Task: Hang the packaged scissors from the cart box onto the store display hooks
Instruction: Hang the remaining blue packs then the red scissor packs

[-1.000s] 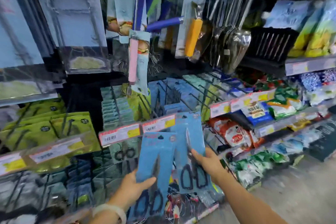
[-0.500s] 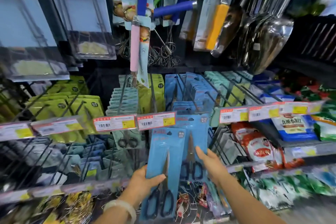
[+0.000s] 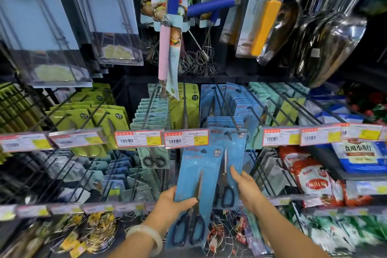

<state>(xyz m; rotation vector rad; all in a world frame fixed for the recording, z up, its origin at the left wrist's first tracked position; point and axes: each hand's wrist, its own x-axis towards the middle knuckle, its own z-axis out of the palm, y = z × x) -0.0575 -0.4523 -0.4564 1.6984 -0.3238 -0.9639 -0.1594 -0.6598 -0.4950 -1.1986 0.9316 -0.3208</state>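
Observation:
Two blue-carded packs of black-handled scissors are in front of the display. My left hand (image 3: 170, 200) grips the nearer scissors pack (image 3: 194, 176) by its lower left edge, thumb across the front. Behind it a second scissors pack (image 3: 232, 153) hangs at the tip of a black display hook (image 3: 237, 131), its hang hole at the hook's end. My right hand (image 3: 246, 188) touches that pack's lower right side with fingers extended. More blue packs sit further back on the same hook. The cart box is out of view.
Rows of hooks hold yellow-green (image 3: 88, 117), teal (image 3: 150, 115) and blue carded goods behind a rail of price tags (image 3: 186, 138). Whisks, ladles and a pink-handled tool (image 3: 164, 52) hang overhead. Bagged goods (image 3: 316, 180) fill shelves at right; wire items lie below.
The view has closed in on the display and tilted up. Both packs have risen; the rear pack's hole has reached the hook tip, with my right hand still on it.

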